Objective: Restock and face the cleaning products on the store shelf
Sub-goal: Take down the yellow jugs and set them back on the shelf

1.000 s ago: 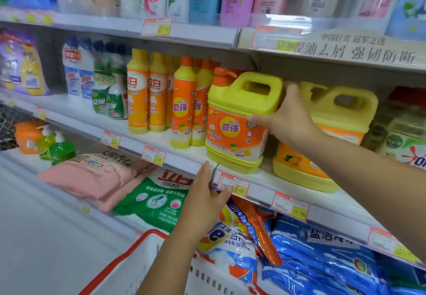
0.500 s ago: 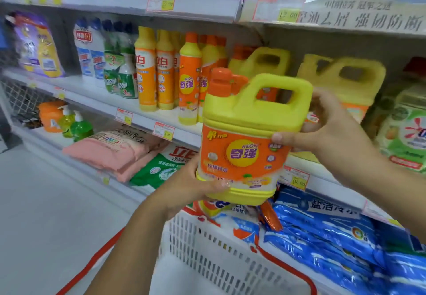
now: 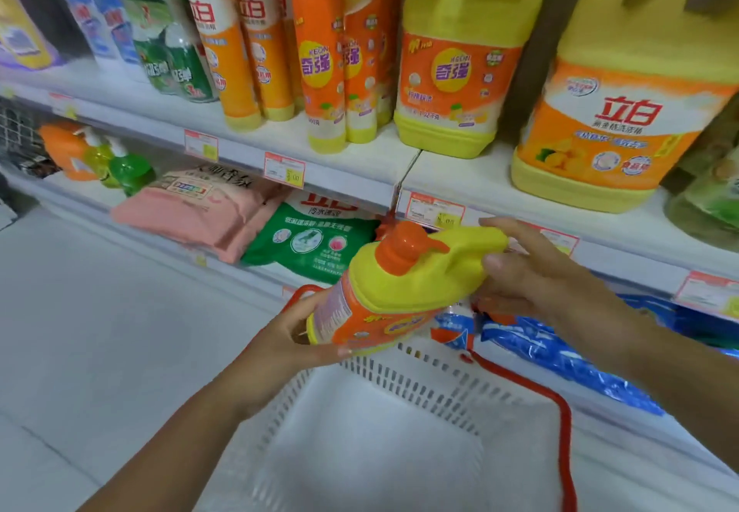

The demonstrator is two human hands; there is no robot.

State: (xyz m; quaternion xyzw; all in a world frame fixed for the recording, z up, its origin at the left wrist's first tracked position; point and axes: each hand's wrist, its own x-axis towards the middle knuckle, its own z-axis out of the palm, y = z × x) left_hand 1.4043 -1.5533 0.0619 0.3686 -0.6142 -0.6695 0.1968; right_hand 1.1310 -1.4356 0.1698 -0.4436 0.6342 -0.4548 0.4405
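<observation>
Detergent jug (image 3: 400, 291), yellow with an orange cap (image 3: 400, 245) and orange label, lies tilted on its side between my two hands, above the white basket (image 3: 400, 387) and just below the front edge of the shelf (image 3: 360, 159). My left hand (image 3: 288, 335) cups its base, fingers wrapped under the label. My right hand (image 3: 528, 271) pinches the end of the moulded handle (image 3: 476, 243) between thumb and fingers. I judge it full and heavy, stiff-walled, with a slick glossy label. The safest hold is through the handle, with the other palm under the base.
</observation>
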